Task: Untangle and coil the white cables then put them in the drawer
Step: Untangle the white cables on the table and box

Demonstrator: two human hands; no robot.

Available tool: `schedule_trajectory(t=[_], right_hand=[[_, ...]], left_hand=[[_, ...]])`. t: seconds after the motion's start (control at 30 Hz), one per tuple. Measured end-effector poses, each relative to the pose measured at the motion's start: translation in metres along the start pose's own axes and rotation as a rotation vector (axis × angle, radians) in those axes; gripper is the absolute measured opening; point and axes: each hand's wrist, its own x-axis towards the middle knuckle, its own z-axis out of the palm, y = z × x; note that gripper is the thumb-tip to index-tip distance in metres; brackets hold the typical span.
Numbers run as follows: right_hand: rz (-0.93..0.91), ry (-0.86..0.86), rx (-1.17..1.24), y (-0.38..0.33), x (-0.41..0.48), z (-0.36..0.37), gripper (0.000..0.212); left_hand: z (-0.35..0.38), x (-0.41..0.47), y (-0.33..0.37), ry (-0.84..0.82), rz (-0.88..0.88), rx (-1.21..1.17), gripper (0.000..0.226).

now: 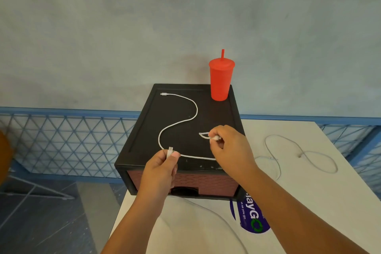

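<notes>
Now one drawer box (206, 113), shut, is used as a workbench. Three white cables are counted: a thick cable (181, 121) snaking across its top, a thin cable (305, 154) on the table (288, 202), another at the near edge. A plug is pinched in the left hand (162, 163), a second in the right hand (228, 146); ends should be parted gently before coiling.

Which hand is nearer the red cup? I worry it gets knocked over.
Right. The right hand pinches a cable end on the black drawer box's top, in front of the red cup. The left hand is at the front edge, farther left.
</notes>
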Motion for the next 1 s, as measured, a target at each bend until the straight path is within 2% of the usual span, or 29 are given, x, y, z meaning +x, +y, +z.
schedule_trajectory(t=[0.3, 0.5, 0.63, 0.83, 1.0], right_hand=[[0.043, -0.039, 0.066, -0.031, -0.070, -0.038, 0.020], [0.069, -0.126, 0.265, -0.055, -0.118, -0.073, 0.006], [0.068, -0.107, 0.384, -0.063, -0.142, -0.090, 0.019], [0.078, -0.113, 0.575, -0.065, -0.169, -0.107, 0.013], [0.164, -0.242, 0.687, -0.059, -0.188, -0.124, 0.009]], left_hand=[[0.017, -0.062, 0.009, -0.052, 0.257, 0.147, 0.021], [0.025, -0.110, 0.015, -0.262, 0.416, 0.097, 0.023], [0.026, -0.137, 0.015, -0.440, 0.411, 0.033, 0.026], [0.034, -0.169, 0.011, -0.520, 0.383, 0.060, 0.033], [0.039, -0.189, 0.004, -0.614, 0.303, 0.070, 0.036]])
